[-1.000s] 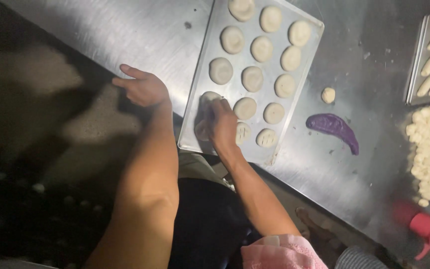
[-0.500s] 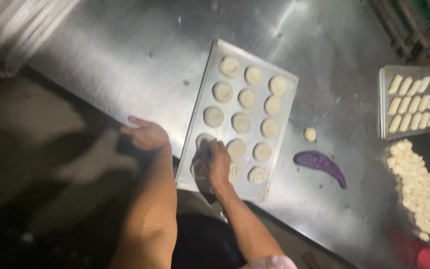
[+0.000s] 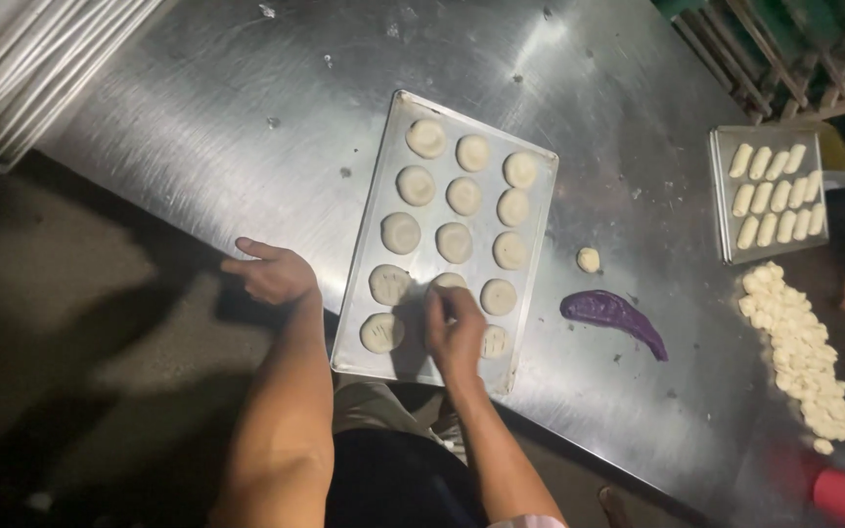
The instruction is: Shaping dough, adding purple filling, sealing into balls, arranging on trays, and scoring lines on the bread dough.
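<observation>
Dough rounds [image 3: 455, 242] in rows on tray [image 3: 380, 167]; filling strip [image 3: 613, 314] right of tray, on table [image 3: 246, 117]

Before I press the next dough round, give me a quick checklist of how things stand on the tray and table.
1. Right hand on a dough round in the tray's middle column: ok, fingertips rest on it.
2. Left hand off the dough: ok, it rests at the table edge beside the baking tray.
3. Tray fully on the table: cannot tell, its near edge sits at the table's edge.
4. Rounds apart from each other: ok, gaps show between all visible ones.
5. Purple dough piece and loose dough ball clear of the tray: ok, both lie to its right.
</observation>
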